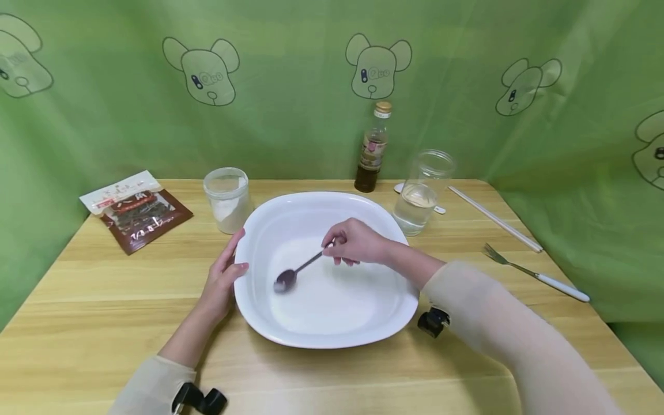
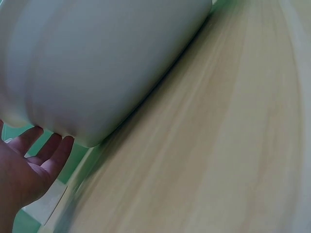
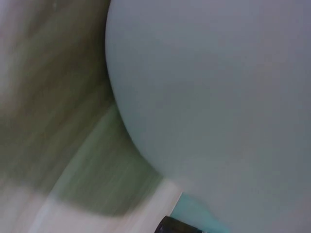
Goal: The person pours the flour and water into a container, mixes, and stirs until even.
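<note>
- Spoon (image 1: 287,279) is slanted inside the white basin (image 1: 337,311)
- right hand (image 1: 358,242) has its handle pinched, fingers curled in
- left hand (image 1: 220,282) grips the basin's left rim, fingers slightly bent

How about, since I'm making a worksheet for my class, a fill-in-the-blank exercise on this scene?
1. The right hand holds a ____.
2. The person's ____ hand touches the white basin.
3. In the head view, the pronged utensil lying right of the glass is a ____.
4. The curtain behind the table is coloured ____.

Missing words: spoon; left; fork; green.
</note>
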A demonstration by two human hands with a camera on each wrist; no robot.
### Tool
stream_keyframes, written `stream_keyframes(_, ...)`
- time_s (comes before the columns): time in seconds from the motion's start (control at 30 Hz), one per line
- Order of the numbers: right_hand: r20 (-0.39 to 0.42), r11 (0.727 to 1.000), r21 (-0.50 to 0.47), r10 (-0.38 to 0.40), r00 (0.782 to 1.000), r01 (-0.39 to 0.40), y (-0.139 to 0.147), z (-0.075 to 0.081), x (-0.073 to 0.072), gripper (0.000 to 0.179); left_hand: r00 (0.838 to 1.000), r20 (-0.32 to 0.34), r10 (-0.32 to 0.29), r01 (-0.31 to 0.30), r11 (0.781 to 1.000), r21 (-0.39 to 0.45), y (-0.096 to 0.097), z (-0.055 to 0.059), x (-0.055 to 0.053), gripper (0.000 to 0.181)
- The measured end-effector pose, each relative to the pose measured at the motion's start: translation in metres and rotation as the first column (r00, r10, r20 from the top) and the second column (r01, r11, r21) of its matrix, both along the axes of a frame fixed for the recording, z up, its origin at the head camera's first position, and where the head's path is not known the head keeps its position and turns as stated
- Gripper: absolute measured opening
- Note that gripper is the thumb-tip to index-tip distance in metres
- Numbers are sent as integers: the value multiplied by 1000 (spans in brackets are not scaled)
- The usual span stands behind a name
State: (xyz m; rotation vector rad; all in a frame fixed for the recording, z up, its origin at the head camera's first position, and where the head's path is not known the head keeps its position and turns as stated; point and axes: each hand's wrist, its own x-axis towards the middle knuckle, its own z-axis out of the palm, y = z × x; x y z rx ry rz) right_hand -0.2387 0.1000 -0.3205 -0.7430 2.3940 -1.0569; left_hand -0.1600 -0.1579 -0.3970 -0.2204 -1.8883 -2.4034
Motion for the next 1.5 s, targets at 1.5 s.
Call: stream_keyframes(1.5, 134, 996, 83, 8, 991, -20, 67, 26, 10, 9, 1000, 23, 2, -2, 1000, -5, 0, 0, 0, 64)
